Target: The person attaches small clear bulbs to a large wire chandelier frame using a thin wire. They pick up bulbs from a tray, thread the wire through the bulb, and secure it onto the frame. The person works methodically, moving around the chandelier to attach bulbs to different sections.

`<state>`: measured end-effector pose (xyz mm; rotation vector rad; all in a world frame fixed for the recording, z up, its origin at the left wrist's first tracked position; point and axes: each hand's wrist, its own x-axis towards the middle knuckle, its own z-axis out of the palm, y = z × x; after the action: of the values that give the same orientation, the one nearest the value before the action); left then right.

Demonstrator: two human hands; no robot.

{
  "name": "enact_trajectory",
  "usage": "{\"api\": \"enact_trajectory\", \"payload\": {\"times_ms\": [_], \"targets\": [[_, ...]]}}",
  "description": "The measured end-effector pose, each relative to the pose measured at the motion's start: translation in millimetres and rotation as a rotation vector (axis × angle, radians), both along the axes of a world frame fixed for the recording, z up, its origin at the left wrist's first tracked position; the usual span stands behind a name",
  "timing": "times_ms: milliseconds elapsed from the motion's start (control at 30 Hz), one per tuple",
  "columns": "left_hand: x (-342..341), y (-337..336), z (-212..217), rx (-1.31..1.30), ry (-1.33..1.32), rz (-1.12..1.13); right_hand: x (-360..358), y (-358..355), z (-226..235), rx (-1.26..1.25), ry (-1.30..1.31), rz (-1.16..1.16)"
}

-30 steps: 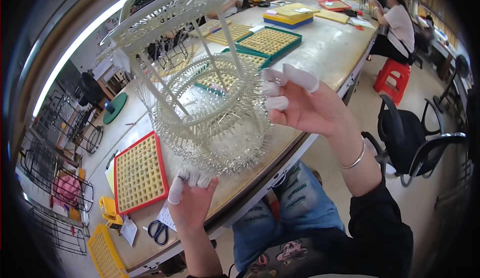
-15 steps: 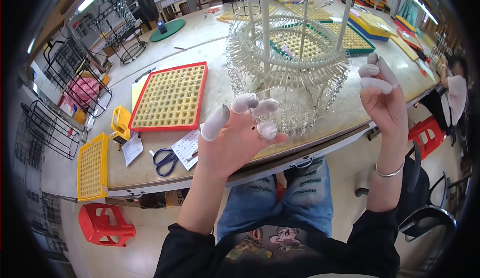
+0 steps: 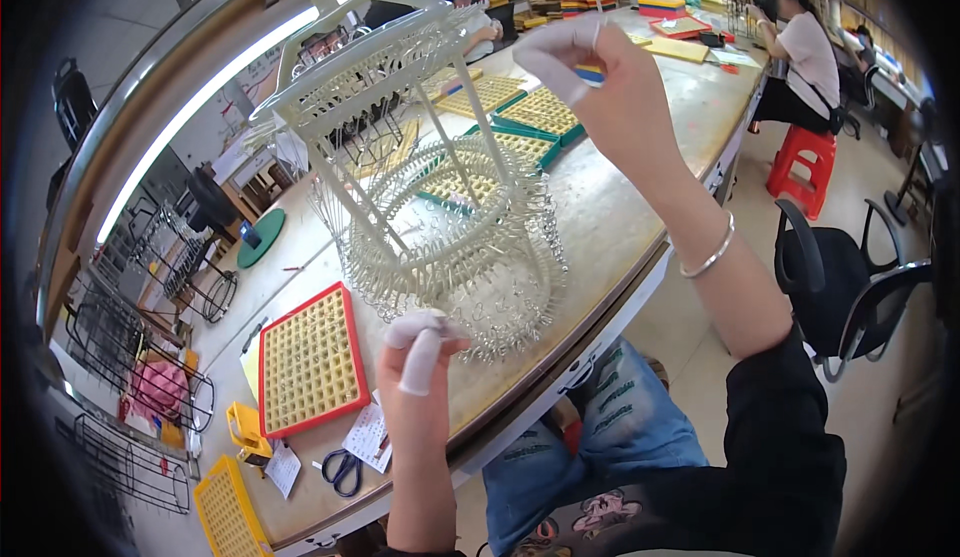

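A tall, pale coated plating rack point(image 3: 440, 262) stands on the worktable. Its round tiers are ringed with many small hooks, and small silvery pieces hang around the lower one. At the near left of that lower tier is my left hand point(image 3: 420, 382), white finger covers on it, thumb and forefinger pressed together. Whatever is in that pinch is too small to name. Raised to the right of the rack's upper part, my right hand point(image 3: 610, 77) also wears finger covers and has a bracelet at the wrist. Its fingers curl closed, and their tips hide anything between them.
Left of the rack lies a red-framed compartment tray point(image 3: 312, 362), with scissors point(image 3: 342, 472), paper slips point(image 3: 370, 435) and a yellow tray point(image 3: 232, 507) nearer. Green-framed trays point(image 3: 540, 112) lie behind. A black chair point(image 3: 835, 272) stands at right; a seated person point(image 3: 805, 52) works farther off.
My view has swung right and tilted. The right hand has risen toward the upper part of the rack. My left hand's spread fingers have closed into a pinch by the lower tier.
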<state>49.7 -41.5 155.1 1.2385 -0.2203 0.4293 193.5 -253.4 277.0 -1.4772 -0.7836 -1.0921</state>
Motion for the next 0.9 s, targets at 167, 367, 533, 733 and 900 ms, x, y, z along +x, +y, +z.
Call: {"api": "enact_trajectory", "payload": {"times_ms": [167, 367, 533, 733, 900], "targets": [[1, -25, 19, -0.07, 0.172, -0.008, 16, 16, 26, 0.065, -0.207, -0.049], [-9, -32, 40, -0.017, 0.211, 0.064, 18, 26, 41, 0.043, -0.27, -0.135], [-10, -27, 34, 0.063, 0.161, 0.058, 11, 20, 30, 0.054, -0.224, -0.205], [-14, -38, 35, 0.21, 0.167, 0.219, 12, 12, 17, -0.018, 0.241, 0.181], [-13, -28, 28, 0.151, 0.206, 0.227, -5, 18, 12, 0.0, 0.556, 0.515]]}}
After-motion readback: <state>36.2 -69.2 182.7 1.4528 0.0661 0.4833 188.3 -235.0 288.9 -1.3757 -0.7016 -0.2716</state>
